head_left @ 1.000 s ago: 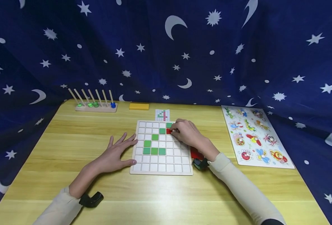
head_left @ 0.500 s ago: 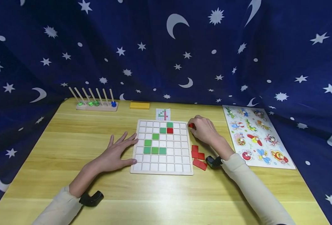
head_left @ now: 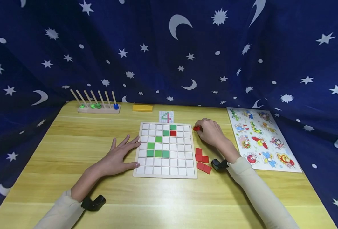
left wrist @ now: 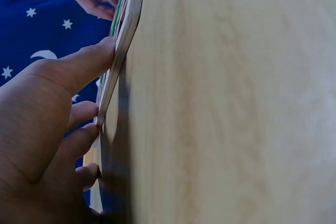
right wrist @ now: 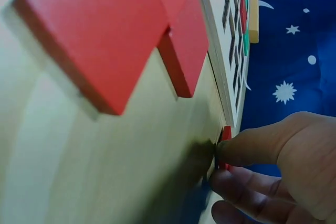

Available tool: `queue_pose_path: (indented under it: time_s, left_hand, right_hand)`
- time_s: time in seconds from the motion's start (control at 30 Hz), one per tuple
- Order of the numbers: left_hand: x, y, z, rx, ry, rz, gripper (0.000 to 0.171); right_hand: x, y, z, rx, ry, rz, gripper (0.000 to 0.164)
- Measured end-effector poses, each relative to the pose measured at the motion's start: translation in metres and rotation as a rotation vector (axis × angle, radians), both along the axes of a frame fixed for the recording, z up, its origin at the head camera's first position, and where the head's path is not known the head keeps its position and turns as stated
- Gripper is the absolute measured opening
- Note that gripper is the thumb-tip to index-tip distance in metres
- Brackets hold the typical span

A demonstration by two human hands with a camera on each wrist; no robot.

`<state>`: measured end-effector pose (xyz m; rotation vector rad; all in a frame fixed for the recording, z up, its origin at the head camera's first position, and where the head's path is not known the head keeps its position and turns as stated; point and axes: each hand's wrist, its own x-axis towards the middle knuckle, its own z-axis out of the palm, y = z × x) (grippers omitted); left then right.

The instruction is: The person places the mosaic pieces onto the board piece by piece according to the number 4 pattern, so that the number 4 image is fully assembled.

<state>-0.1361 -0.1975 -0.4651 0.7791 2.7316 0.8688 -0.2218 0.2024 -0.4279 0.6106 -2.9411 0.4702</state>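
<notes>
A white grid board (head_left: pixel 165 175) with a pale wooden frame lies mid-table. Green tiles (head_left: pixel 158 154) fill several of its cells in a slanting line and a short row, and one red tile (head_left: pixel 173 133) sits near the top. My left hand (head_left: pixel 114 159) rests at the board's left edge with fingers spread, thumb and fingertips touching the frame. Just off the board's upper right corner, my right hand (head_left: pixel 211 133) pinches another red tile (right wrist: pixel 227 134) between thumb and fingers. Several loose red tiles (head_left: pixel 198 155) lie right of the board, nearer the body.
Behind the board lies a small pattern card (head_left: pixel 166 116) with a green and red figure 4. A peg stand (head_left: pixel 98 110) with rings and a yellow block (head_left: pixel 142 108) stand along the back edge. An insect puzzle board (head_left: pixel 260 140) lies on the right.
My right hand has moved from the board's red cell to the right, off the board, and now pinches a red tile there. The red tile stays in its cell. My left hand has not moved.
</notes>
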Motion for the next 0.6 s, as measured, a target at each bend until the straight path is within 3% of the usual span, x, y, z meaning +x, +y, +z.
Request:
queue_pose_path:
  time_s: [0.6]
  left_hand:
    - [0.000, 0.002, 0.002, -0.003, 0.000, 0.003, 0.080]
  right_hand:
    - [0.026, -0.009, 0.012, -0.038, 0.043, 0.102, 0.027]
